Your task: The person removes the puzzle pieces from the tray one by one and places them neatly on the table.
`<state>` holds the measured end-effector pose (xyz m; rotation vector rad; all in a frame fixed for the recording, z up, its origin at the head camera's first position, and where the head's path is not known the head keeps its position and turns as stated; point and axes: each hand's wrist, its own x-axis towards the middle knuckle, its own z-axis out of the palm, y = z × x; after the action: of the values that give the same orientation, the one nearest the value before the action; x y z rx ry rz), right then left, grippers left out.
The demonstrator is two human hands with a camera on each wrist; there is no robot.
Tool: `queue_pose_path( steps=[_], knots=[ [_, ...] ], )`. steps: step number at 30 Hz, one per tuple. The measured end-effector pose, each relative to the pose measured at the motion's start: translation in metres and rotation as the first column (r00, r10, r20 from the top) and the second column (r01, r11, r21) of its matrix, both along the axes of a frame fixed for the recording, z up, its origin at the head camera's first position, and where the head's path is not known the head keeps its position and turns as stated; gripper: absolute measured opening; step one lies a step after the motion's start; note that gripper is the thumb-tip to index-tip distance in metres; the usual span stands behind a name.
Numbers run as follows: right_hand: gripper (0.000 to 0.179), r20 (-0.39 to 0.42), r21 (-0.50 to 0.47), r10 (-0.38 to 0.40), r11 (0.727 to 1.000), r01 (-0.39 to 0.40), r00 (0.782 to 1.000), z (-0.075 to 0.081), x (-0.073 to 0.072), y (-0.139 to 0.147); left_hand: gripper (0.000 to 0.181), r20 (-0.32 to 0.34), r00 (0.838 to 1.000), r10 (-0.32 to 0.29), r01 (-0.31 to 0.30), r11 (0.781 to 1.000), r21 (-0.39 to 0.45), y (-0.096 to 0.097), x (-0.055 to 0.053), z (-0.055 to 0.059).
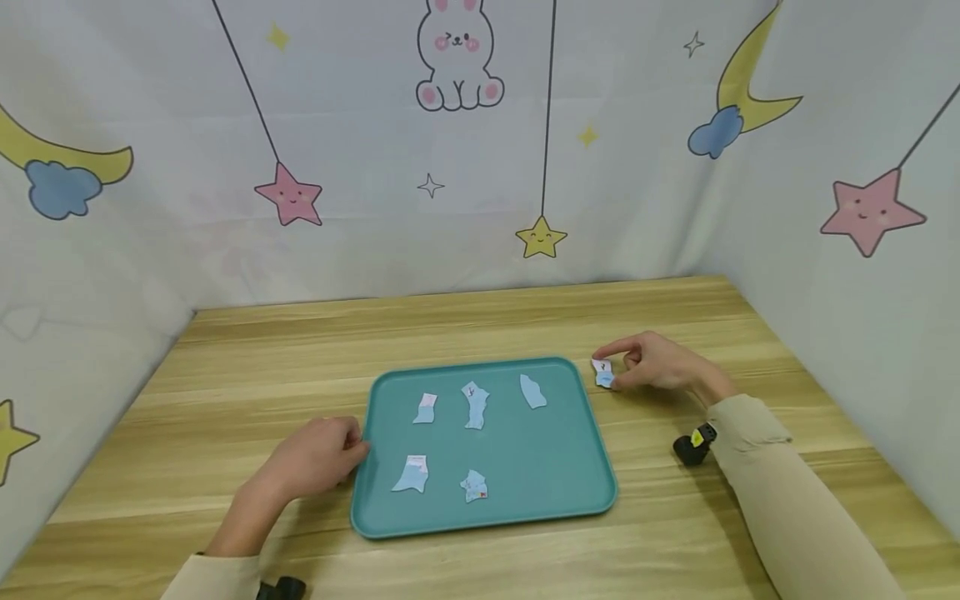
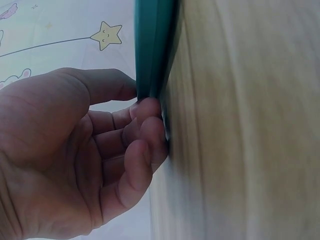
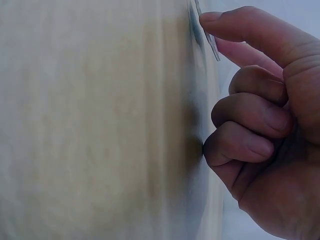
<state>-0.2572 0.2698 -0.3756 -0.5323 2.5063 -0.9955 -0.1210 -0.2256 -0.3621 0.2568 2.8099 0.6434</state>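
At the right of the head view, my right hand (image 1: pixel 657 363) pinches a small irregular picture piece (image 1: pixel 603 375), white and light blue with a dark mark, between thumb and index finger. It is just outside the tray's upper right corner. The right wrist view shows that piece (image 3: pixel 209 37) edge-on and tilted, with the other fingers curled near the tabletop. My left hand (image 1: pixel 318 457) grips the left edge of the teal tray (image 1: pixel 547 467). In the left wrist view its thumb touches the tray's rim (image 2: pixel 150 45), with curled fingers against the edge by the table.
On the tray lie several separate irregular pieces, among them a pink-and-blue one (image 1: pixel 425 409), a long blue one (image 1: pixel 476 406), a plain blue one (image 1: pixel 532 392) and a colourful one (image 1: pixel 474 486). A printed curtain (image 1: pixel 360 250) encloses the wooden table (image 1: pixel 300 350) behind and at the sides.
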Motion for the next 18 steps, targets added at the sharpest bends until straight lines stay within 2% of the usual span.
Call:
queue_pose_path(
  steps=[14, 18],
  knots=[
    [0.057, -0.017, 0.031, 0.025, 0.999, -0.024, 1.000, -0.0014, -0.0039, 0.0014, 0.029, 0.002, 1.000, 0.003, -0.003, 1.000, -0.001, -0.0008, 0.0007, -0.0018],
    [0.057, -0.017, 0.029, 0.011, 1.000, -0.011, 1.000, -0.0018, -0.0045, 0.0036, 0.029, -0.007, 1.000, -0.002, 0.002, 1.000, -0.004, -0.0004, -0.0002, -0.0024]
  ],
)
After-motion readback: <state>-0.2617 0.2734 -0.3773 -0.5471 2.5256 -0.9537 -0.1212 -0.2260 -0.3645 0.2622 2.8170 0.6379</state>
